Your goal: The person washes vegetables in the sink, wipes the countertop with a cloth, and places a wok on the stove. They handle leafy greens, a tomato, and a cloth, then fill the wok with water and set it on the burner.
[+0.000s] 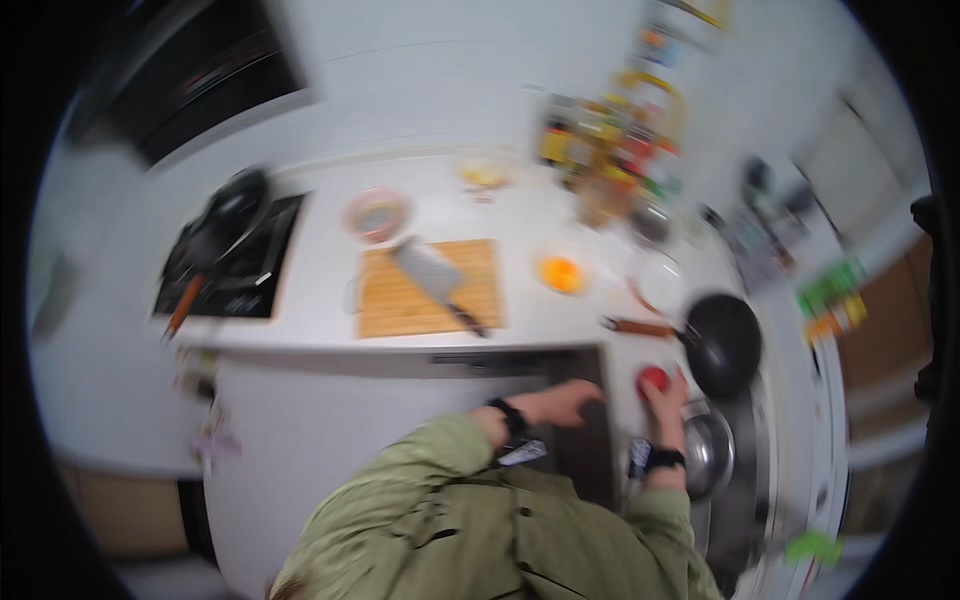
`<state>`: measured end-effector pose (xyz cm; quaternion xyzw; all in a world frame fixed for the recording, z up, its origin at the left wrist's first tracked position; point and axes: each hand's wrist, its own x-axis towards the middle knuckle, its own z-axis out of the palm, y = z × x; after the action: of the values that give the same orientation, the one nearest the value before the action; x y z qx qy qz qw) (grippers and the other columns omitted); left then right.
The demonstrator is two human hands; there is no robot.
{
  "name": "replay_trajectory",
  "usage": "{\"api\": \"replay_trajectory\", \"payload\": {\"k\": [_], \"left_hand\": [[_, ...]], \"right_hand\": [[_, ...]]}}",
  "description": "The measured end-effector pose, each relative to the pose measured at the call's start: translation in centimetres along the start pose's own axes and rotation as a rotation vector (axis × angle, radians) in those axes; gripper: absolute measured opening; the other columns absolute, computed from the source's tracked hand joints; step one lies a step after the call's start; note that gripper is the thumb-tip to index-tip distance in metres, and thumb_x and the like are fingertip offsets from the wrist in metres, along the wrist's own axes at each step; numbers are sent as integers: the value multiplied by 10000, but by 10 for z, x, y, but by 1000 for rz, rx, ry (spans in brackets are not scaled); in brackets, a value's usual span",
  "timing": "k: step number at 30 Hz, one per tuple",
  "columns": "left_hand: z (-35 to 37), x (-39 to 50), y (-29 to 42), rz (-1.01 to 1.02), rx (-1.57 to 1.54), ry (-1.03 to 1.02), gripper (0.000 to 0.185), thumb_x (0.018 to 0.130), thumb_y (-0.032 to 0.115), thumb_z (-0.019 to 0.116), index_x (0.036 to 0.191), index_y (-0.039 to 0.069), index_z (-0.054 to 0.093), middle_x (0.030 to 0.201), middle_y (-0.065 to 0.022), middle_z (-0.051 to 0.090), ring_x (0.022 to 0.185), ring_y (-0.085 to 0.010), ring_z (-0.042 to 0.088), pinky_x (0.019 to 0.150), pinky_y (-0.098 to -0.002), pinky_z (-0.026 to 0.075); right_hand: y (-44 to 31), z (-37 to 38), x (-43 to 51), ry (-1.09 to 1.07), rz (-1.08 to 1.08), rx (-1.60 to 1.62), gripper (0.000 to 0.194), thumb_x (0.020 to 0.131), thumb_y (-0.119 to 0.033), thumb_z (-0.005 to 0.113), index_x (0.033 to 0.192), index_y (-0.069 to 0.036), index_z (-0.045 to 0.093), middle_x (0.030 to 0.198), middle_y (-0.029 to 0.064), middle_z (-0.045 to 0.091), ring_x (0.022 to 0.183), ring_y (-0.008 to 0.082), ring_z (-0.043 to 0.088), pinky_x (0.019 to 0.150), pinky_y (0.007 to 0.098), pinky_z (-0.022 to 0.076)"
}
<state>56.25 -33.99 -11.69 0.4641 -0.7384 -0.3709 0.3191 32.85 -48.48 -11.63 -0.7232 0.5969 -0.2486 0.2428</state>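
Observation:
My right hand (667, 397) has its thumb and fingers around a red round item (652, 382), possibly a tomato, at the counter by the sink. Blur hides its detail. My left hand (570, 402) is in front of the counter edge, thumb apart from the bent fingers, with nothing visible in it. Just beyond the right hand lies a black frying pan (724, 345), its brown handle pointing left. A metal bowl (705, 454) sits in the sink beside my right wrist. A cleaver (431, 271) rests diagonally on a wooden cutting board (375, 311).
A wok (236, 206) stands on the black stove (255, 296) at left. Behind the board is a pink bowl (377, 214); right of it, a bowl of orange-yellow contents (561, 275). Several bottles (622, 142) crowd the back corner near a white plate (660, 281).

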Motion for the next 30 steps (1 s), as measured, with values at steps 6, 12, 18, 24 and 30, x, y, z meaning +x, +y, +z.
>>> {"api": "replay_trajectory", "payload": {"k": [6, 12, 18, 24, 30], "left_hand": [[-9, 38, 27, -213, -166, -186, 305, 755, 33, 616, 1059, 53, 628, 984, -87, 656, 868, -192, 631, 787, -302, 506], [-10, 114, 31, -58, 253, 156, 368, 702, 21, 574, 1069, 41, 586, 1022, -161, 615, 952, -342, 586, 826, -412, 482], [-40, 169, -25, -379, 714, 105, 387, 706, 133, 629, 1076, 64, 542, 1096, -164, 572, 1019, -344, 564, 836, -451, 482], [-43, 196, -63, -355, 751, -128, 469, 697, 131, 666, 1137, 71, 514, 1106, -171, 544, 1013, -372, 548, 849, -453, 488], [-25, 217, -63, -234, 798, -98, 373, 718, 121, 630, 1063, 37, 516, 1050, -193, 558, 974, -412, 552, 822, -473, 485]], "right_hand": [[20, -59, -39, 501, 86, -32, 131, 653, 26, 566, 698, -53, 472, 748, 167, 511, 769, 377, 516, 678, 448, 418], [74, -117, -98, 361, 367, -240, 540, 670, -51, 633, 1194, -96, 512, 1358, 207, 400, 1208, 429, 416, 976, 463, 393], [142, -144, -168, 474, 556, -113, 535, 650, -85, 669, 1162, -26, 526, 1312, 272, 406, 1222, 413, 405, 1029, 425, 360], [130, -122, -222, 576, 795, -99, 399, 668, -70, 656, 1053, -17, 562, 1181, 241, 498, 1151, 384, 457, 986, 408, 396], [88, -96, -233, 619, 834, -26, 338, 675, -68, 645, 1004, -22, 584, 1116, 231, 532, 1095, 388, 494, 947, 414, 422]]}}
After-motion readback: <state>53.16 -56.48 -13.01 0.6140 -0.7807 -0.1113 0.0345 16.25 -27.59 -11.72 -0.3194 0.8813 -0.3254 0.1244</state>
